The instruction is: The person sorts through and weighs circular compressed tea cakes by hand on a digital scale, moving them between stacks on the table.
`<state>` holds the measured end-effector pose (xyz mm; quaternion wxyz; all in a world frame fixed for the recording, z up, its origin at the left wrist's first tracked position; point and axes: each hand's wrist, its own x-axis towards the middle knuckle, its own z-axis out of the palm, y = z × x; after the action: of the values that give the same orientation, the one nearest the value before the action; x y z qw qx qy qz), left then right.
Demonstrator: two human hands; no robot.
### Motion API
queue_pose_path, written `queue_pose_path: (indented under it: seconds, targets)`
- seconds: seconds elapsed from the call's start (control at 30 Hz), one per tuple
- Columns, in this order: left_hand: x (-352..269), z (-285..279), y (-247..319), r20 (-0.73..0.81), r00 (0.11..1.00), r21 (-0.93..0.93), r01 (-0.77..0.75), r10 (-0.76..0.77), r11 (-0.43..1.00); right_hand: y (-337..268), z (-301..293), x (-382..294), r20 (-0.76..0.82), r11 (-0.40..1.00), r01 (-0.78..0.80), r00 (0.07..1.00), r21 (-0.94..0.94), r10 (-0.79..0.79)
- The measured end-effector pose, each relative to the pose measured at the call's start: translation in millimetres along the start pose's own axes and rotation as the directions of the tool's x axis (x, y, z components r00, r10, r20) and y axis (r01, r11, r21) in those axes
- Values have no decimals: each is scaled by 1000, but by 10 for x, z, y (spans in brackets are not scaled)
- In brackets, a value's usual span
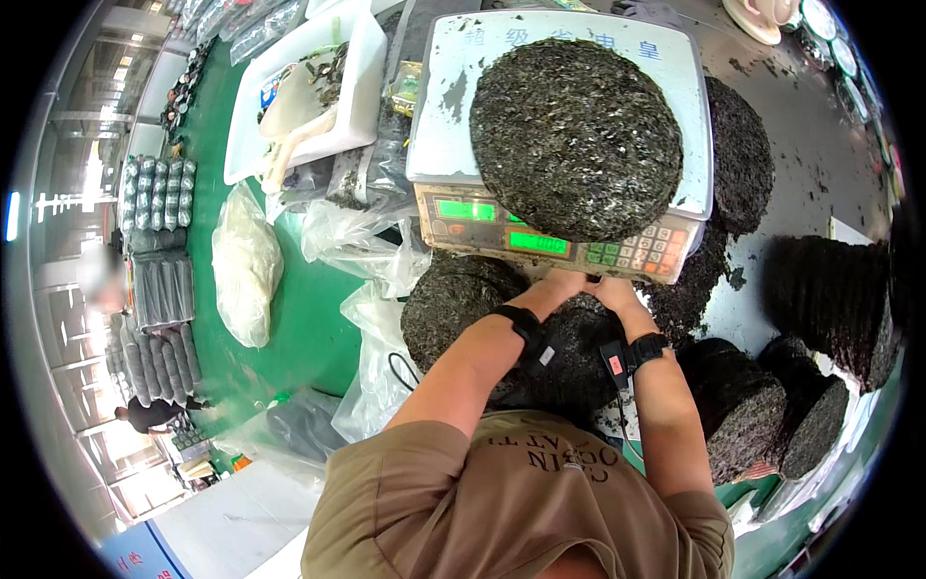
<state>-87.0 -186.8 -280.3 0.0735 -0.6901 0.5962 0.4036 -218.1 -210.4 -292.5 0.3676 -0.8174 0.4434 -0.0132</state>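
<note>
A round disc of dried seaweed lies on the pan of a digital scale, overhanging its lit green displays. Below the scale's front edge, my left hand and my right hand come together, thumbs close to each other. Their fingers are hidden under the scale's edge, so what they touch or hold does not show. More dark seaweed discs lie beneath and beside my forearms. Another seaweed disc is behind the scale's right side.
Stacks of seaweed discs stand at the right, with a larger stack beyond. A white plastic bin holding a scoop and scraps sits at the upper left. Clear plastic bags hang at the table's left edge; a filled bag rests on the green floor.
</note>
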Motion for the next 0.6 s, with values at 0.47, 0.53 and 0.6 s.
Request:
queue_pose_path:
  seconds: [0.47,0.53,0.6]
  targets:
    - [-1680,-1304,375,-461,497,43,-815,735,578,-268,-851,-830,51,-40,-37,912,998,407]
    - [-1747,-1688,268,-611,210,437,-715,764,546,-380,-1080,-1030,-27,-102,72,920,992,390]
    - [-1709,-2084,211,-625,309,532,-504,717,681,-562,-1338,-1140,-79,-135,147,907,980,413]
